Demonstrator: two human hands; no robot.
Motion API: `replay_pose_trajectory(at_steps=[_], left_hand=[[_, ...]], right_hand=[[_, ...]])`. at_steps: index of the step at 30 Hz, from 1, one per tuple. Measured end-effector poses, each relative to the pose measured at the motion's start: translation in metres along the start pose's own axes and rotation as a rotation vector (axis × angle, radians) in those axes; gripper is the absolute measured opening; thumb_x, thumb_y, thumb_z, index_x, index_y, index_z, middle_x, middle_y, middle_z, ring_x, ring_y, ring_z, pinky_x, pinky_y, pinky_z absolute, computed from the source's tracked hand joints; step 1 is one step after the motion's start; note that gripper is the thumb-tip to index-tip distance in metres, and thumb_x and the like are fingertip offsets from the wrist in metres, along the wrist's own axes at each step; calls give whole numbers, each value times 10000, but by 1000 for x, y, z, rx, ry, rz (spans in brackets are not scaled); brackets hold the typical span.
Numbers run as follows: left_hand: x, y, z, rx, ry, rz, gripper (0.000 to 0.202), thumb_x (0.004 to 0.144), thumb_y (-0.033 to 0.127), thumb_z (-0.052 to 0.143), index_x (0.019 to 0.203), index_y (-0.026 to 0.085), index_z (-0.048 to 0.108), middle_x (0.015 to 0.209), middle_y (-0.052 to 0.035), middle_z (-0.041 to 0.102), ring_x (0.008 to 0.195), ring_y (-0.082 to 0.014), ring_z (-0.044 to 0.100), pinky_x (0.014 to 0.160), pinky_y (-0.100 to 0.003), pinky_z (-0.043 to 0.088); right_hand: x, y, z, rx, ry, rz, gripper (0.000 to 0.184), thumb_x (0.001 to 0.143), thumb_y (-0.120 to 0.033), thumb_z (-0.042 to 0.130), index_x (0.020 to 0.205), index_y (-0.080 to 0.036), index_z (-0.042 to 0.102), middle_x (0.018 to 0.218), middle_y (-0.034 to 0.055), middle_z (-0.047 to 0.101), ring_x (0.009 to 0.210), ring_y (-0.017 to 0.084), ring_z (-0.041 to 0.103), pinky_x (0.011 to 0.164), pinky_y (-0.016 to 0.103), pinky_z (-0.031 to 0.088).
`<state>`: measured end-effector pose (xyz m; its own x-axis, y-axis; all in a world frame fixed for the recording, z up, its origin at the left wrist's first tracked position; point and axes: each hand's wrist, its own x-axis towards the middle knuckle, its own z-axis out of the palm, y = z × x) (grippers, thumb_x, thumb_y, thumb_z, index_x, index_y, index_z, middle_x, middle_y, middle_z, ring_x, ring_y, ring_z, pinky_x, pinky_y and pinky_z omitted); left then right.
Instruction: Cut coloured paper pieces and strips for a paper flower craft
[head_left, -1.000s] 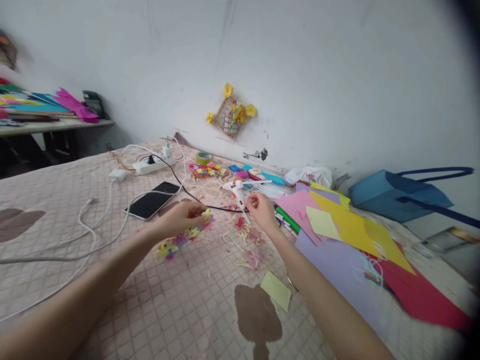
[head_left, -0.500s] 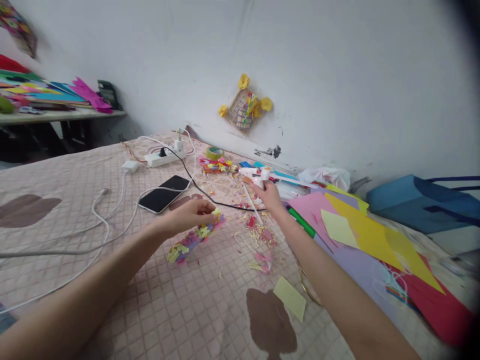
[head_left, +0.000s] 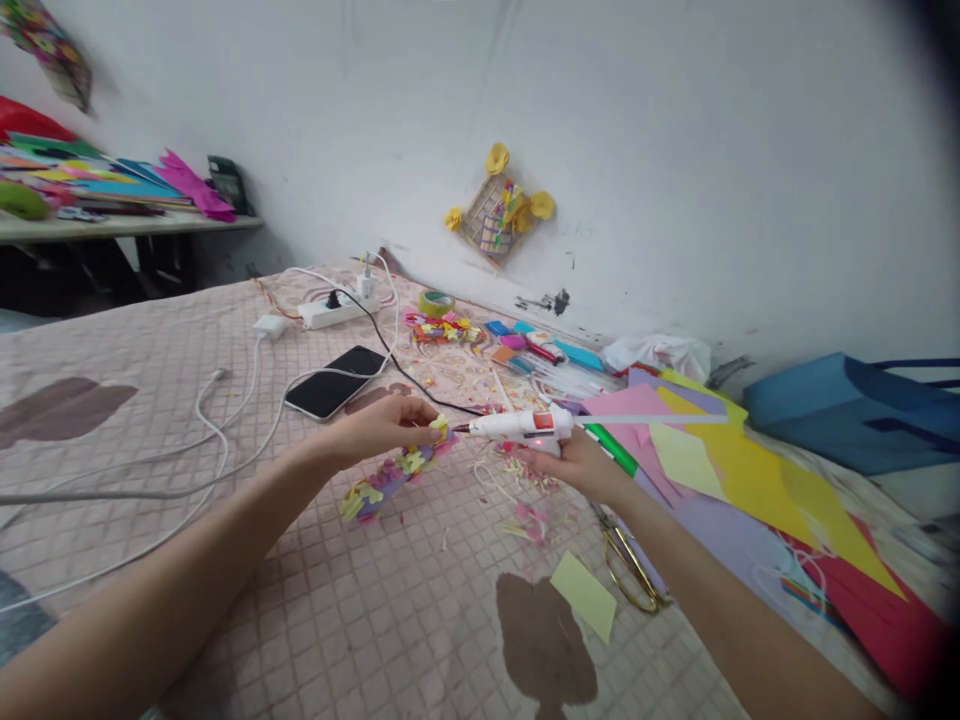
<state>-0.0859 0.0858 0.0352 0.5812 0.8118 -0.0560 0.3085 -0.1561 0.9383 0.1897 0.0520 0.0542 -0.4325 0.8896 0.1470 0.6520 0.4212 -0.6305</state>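
My left hand [head_left: 395, 424] is closed on the far end of a strip of small paper flowers [head_left: 394, 473] in yellow, purple and pink. The strip slants toward me just above or on the tablecloth; I cannot tell which. My right hand [head_left: 576, 462] is wrapped round the handle of a white hot glue gun [head_left: 521, 425]. A long glue stick [head_left: 649, 419] sticks out of its back end. The gun's nozzle points left, right by the paper flowers at my left fingertips. A small red light glows on the gun.
A phone [head_left: 335, 382] and white cables lie left of the strip. Behind stand a power strip [head_left: 339, 310] and a tape roll [head_left: 436, 303]. Paper scraps [head_left: 531, 520] litter the middle. Scissors [head_left: 628, 562], a green marker [head_left: 613, 450] and coloured paper sheets [head_left: 757, 470] lie at the right.
My right hand has brought the glue gun toward me from the back of the table, its nozzle now at the flower strip. The scissors have come into view. My left hand keeps its hold.
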Motion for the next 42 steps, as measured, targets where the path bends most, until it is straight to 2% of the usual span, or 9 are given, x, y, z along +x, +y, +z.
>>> replay_pose_trajectory(at_steps=[9, 19, 28, 33, 38, 42], left_hand=[[0, 1, 0, -60, -38, -17, 380, 668, 412, 646, 923, 137, 586, 816, -34, 593, 700, -123, 525, 613, -235, 397], [-1, -2, -3, -87, -58, 4, 370, 658, 391, 664, 927, 151, 583, 791, -23, 594, 681, -117, 533, 618, -239, 415], [0, -5, -4, -76, -40, 11, 381, 663, 398, 662, 941, 149, 588, 835, -36, 600, 727, -132, 544, 657, -254, 427], [-2, -2, -4, -89, -24, 2, 361, 656, 381, 671, 912, 142, 582, 790, -23, 583, 692, -124, 531, 634, -246, 414], [-3, -1, -4, -70, -8, 10, 358, 645, 394, 677, 877, 145, 567, 712, 10, 536, 638, -109, 501, 597, -235, 401], [-2, -4, -3, -43, 13, 35, 328, 662, 383, 667, 859, 142, 565, 730, 8, 543, 651, -106, 503, 602, -232, 399]], right_hand=[[5, -6, 4, 18, -31, 10, 244, 769, -419, 536, 745, -186, 603, 613, 0, 559, 618, 172, 509, 570, 261, 386], [5, -8, 5, -22, -12, 11, 230, 781, -409, 525, 712, -193, 561, 598, -9, 517, 573, 153, 461, 532, 247, 343], [5, -6, 6, -36, -14, 24, 247, 782, -413, 521, 676, -190, 532, 555, -19, 471, 537, 141, 430, 513, 243, 332], [8, -4, 3, -53, 1, 4, 234, 777, -404, 534, 728, -181, 587, 630, 1, 558, 627, 174, 501, 565, 259, 380], [29, 13, -5, -140, 103, 3, 273, 788, -384, 515, 917, -168, 622, 775, 32, 648, 707, 209, 566, 641, 292, 417], [68, 35, -5, -263, 233, 77, 302, 760, -410, 540, 873, -143, 627, 732, 54, 651, 672, 216, 581, 619, 283, 411]])
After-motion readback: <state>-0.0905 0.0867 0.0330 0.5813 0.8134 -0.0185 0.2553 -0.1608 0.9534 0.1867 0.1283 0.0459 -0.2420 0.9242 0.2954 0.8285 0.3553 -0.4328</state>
